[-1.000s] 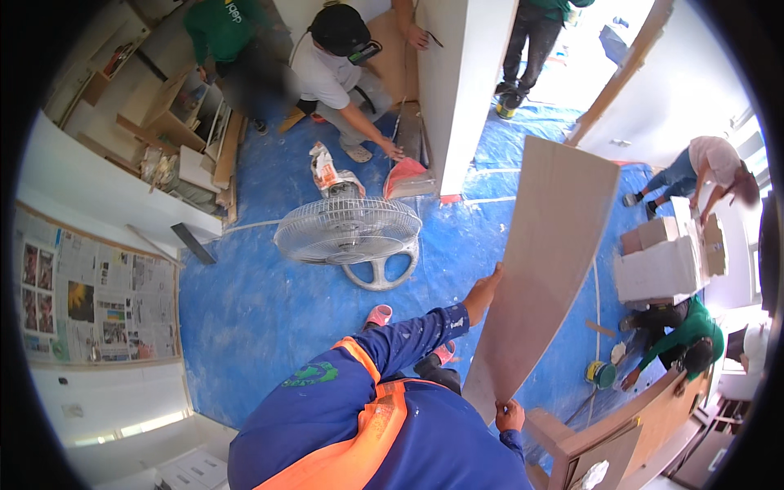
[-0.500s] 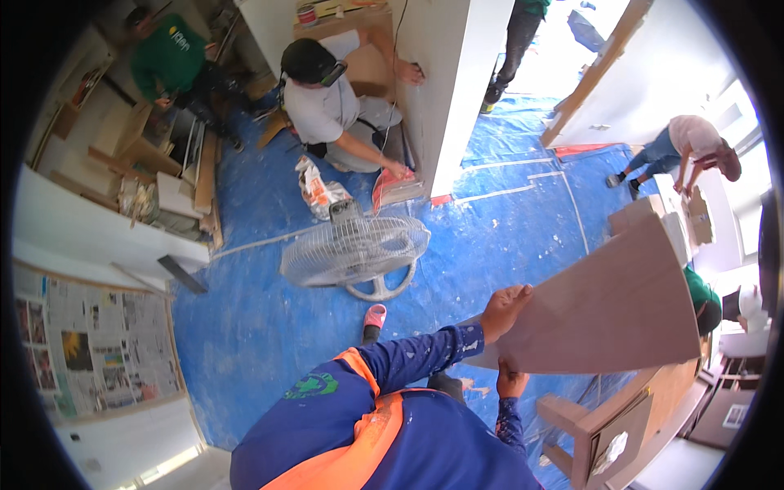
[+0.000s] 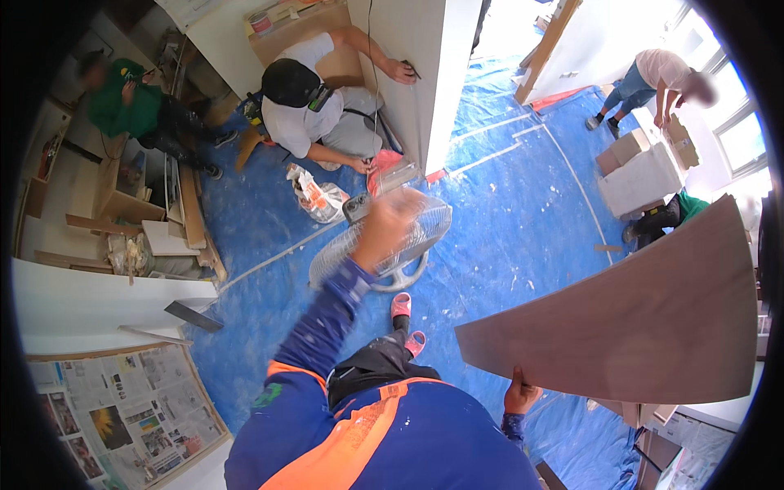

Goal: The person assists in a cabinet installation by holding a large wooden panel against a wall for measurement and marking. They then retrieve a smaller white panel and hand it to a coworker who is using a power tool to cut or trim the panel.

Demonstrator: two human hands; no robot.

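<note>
My left hand (image 3: 388, 229) is raised over the grey standing fan (image 3: 433, 233), blurred by motion and hiding part of its top and cage; I cannot tell whether it touches it. My right hand (image 3: 523, 392), low at the right, grips the lower edge of a large brownish wooden panel (image 3: 621, 310), which is tilted out toward the right. My feet in pink slippers (image 3: 401, 305) stand on the blue floor sheet (image 3: 269, 343) below the fan.
A crouching co-worker (image 3: 302, 114) is at the wall (image 3: 441, 82); others are at left (image 3: 135, 118), at boxes right (image 3: 657, 73), and partly behind my panel (image 3: 678, 208). A paper sack (image 3: 314, 192), wood offcuts (image 3: 131, 229) and a newspaper-covered board (image 3: 131, 408) lie around.
My left hand has left the panel and swung up-left over the fan. The panel has swung from upright to tilted rightward in my right hand. The view has shifted.
</note>
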